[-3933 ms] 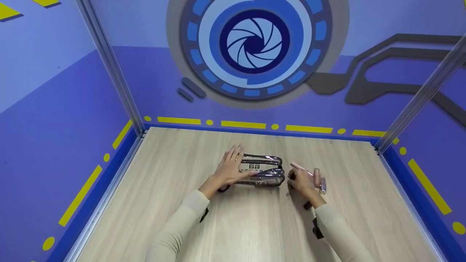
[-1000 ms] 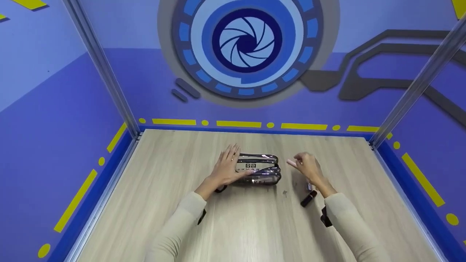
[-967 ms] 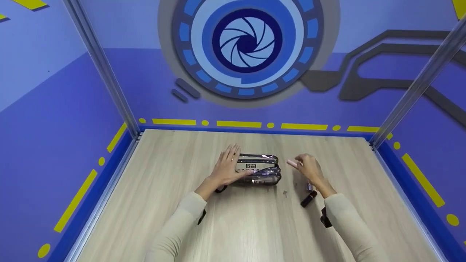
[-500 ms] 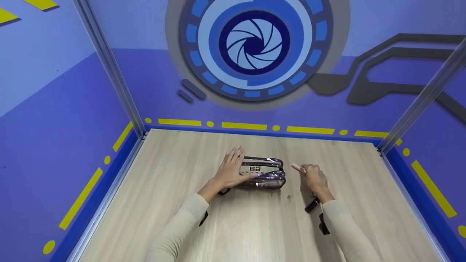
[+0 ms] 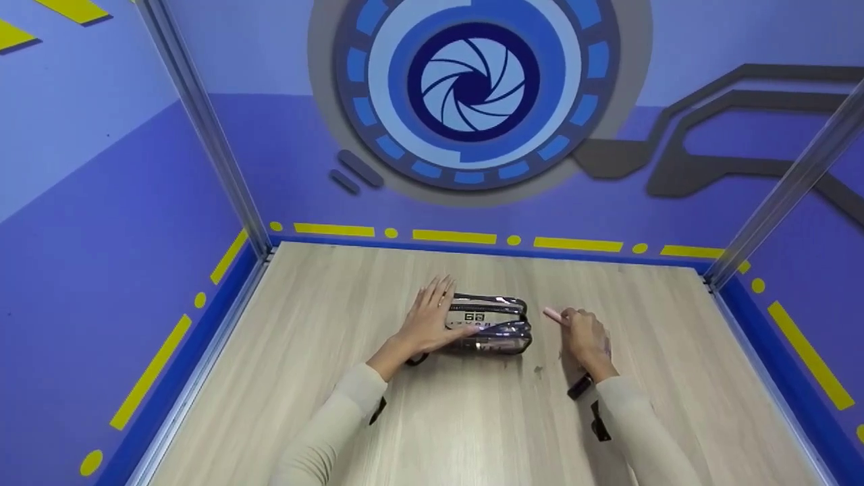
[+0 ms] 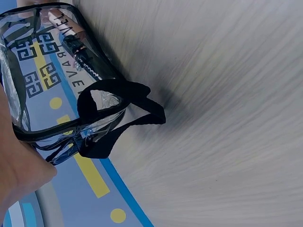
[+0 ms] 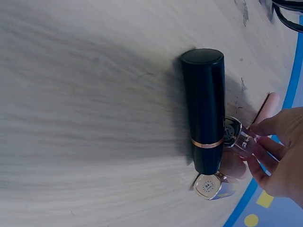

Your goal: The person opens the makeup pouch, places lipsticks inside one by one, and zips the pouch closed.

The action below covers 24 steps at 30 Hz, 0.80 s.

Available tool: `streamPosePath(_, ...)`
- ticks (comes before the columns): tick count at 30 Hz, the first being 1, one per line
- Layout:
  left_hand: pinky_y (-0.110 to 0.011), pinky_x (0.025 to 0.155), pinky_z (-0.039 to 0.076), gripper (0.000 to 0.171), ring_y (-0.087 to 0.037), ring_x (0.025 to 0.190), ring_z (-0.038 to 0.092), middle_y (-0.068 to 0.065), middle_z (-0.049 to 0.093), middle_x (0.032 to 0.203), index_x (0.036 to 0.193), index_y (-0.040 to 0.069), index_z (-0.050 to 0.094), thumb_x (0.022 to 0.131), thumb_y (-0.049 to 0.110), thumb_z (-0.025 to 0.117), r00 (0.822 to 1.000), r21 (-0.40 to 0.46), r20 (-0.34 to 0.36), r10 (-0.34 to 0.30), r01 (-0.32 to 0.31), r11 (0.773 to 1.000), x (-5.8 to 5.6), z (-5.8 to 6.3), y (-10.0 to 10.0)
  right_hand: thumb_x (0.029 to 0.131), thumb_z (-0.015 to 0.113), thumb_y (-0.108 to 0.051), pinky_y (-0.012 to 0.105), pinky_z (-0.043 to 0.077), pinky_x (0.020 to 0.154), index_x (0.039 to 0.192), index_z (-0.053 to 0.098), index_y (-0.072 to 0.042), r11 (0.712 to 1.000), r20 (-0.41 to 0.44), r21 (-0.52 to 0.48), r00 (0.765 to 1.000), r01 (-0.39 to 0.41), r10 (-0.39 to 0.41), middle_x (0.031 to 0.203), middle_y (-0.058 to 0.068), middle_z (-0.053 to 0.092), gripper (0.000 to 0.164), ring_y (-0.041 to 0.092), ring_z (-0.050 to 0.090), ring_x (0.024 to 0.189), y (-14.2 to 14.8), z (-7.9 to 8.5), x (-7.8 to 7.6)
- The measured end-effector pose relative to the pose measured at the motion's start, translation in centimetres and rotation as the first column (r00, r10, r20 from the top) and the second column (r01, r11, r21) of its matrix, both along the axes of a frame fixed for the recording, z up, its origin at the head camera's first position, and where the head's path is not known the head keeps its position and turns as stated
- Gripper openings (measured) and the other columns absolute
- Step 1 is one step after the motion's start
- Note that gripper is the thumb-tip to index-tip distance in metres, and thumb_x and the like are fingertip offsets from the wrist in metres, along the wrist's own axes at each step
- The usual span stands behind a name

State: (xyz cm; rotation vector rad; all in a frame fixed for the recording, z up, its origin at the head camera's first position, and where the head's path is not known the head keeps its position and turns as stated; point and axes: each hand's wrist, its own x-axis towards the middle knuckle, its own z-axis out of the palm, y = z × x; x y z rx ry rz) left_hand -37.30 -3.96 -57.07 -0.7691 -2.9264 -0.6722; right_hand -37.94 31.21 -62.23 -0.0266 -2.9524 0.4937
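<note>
My left hand [image 5: 426,322] lies across the left end of a clear, black-trimmed makeup bag [image 5: 499,337], fingers straight and thumb stretched along its front. Through the plastic, the left wrist view shows a black tube with a rose-coloured end [image 6: 68,23]; a black strap loop [image 6: 137,99] hangs from the bag's end. To the bag's right, my right hand [image 5: 586,337] pinches a lip gloss tube [image 7: 244,142] with a clear pink body between thumb and fingers. Its pink cap [image 5: 555,315] points toward the bag. The fingers partly hide the tube.
A black lipstick case [image 7: 203,109] with a gold ring lies near my right wrist. Behind it are a squarish clear tube [image 7: 208,187] with a round label and a rosy-brown tube [image 7: 233,164]. Blue walls [image 5: 304,148] enclose the wooden table [image 5: 466,432].
My right hand has moved from beside the bag's right end out to the lip gloss and has drawn slightly nearer to me in the last second. My left hand has stayed on the bag.
</note>
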Motion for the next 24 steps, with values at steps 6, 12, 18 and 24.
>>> streamPosePath(6, -0.053, 0.130, 0.006, 0.111, -0.030, 0.162, 0.004, -0.009, 0.008, 0.174, 0.165, 0.010, 0.007, 0.090, 0.081, 0.047, 1.000, -0.022, -0.001, 0.002, -0.003, 1.000, 0.2, 0.2, 0.0, 0.099, 0.064, -0.005, 0.063, 0.056, 0.081, 0.124, 0.068, 0.000, 1.000, -0.019, -0.005, 1.000, -0.004, 0.004, 0.110, 0.027, 0.069, 0.026, 0.050, 0.068, 0.100, 0.0, -0.4, 0.0)
streamPosePath(12, -0.053, 0.130, 0.006, 0.110, -0.031, 0.161, 0.004, -0.009, 0.008, 0.174, 0.166, 0.010, 0.007, 0.090, 0.079, 0.048, 1.000, -0.021, -0.002, 0.003, -0.003, 1.000, 0.2, 0.3, 0.2, 0.099, 0.065, -0.007, 0.064, 0.055, 0.082, 0.124, 0.068, -0.003, 0.997, -0.094, -0.075, 0.996, 0.001, -0.008, 0.112, 0.024, 0.070, 0.026, 0.050, 0.067, 0.102, 0.2, -0.6, 0.1)
streamPosePath(18, -0.055, 0.130, 0.009, 0.112, -0.031, 0.162, 0.003, -0.009, 0.007, 0.174, 0.166, 0.011, 0.005, 0.089, 0.083, 0.044, 1.000, -0.021, 0.013, -0.007, 0.007, 1.000, 0.3, 0.2, 0.2, 0.094, 0.066, 0.003, 0.061, 0.055, 0.080, 0.121, 0.068, 0.002, 0.988, -0.280, -0.139, 0.960, -0.069, 0.027, 0.108, 0.026, 0.070, 0.027, 0.048, 0.067, 0.098, -0.2, 0.1, 0.1)
streamPosePath(24, -0.054, 0.130, 0.009, 0.110, -0.033, 0.161, 0.005, -0.010, 0.007, 0.174, 0.166, 0.010, 0.007, 0.090, 0.081, 0.046, 1.000, -0.019, 0.009, 0.004, -0.004, 1.000, 0.0, 0.3, 0.1, 0.090, 0.062, 0.015, 0.063, 0.052, 0.082, 0.115, 0.071, 0.002, 0.980, -0.379, -0.165, 0.925, -0.112, 0.042, 0.105, 0.026, 0.072, 0.030, 0.048, 0.066, 0.095, -1.7, 3.1, -0.3)
